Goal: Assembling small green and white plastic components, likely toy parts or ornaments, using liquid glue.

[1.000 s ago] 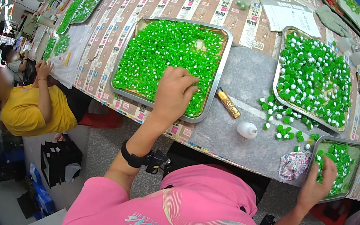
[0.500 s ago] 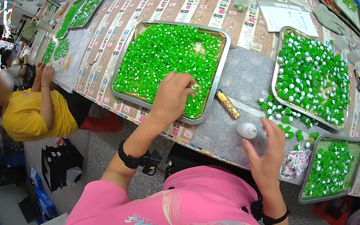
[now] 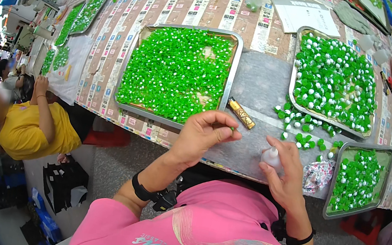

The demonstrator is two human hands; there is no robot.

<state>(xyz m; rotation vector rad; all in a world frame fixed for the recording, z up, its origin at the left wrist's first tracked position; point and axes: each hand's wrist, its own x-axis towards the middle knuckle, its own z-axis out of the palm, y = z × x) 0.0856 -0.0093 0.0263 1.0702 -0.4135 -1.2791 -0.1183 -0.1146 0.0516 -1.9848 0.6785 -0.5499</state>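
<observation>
My left hand (image 3: 201,136) is pinched just off the near right corner of a metal tray (image 3: 234,66) heaped with small green pieces (image 3: 173,71) with white spots. A tiny green piece (image 3: 233,129) shows at its fingertips. My right hand (image 3: 288,173) is closed round a small translucent white squeeze bottle (image 3: 271,158), whose narrow tip points up. Between the hands and a little farther off, a gold patterned tube with a black end (image 3: 241,113) lies on the grey sheet (image 3: 261,81).
A second tray (image 3: 292,95) at the right holds green and white balls, with loose balls (image 3: 305,126) beside it. Nearer stands a smaller tray (image 3: 332,199), next to a crumpled floral cloth (image 3: 317,176). A person in yellow (image 3: 27,129) sits at the left.
My left hand has come out of the tray, toward me and to the right, with a tiny green piece. My right hand has closed round the bottle, which was standing free.
</observation>
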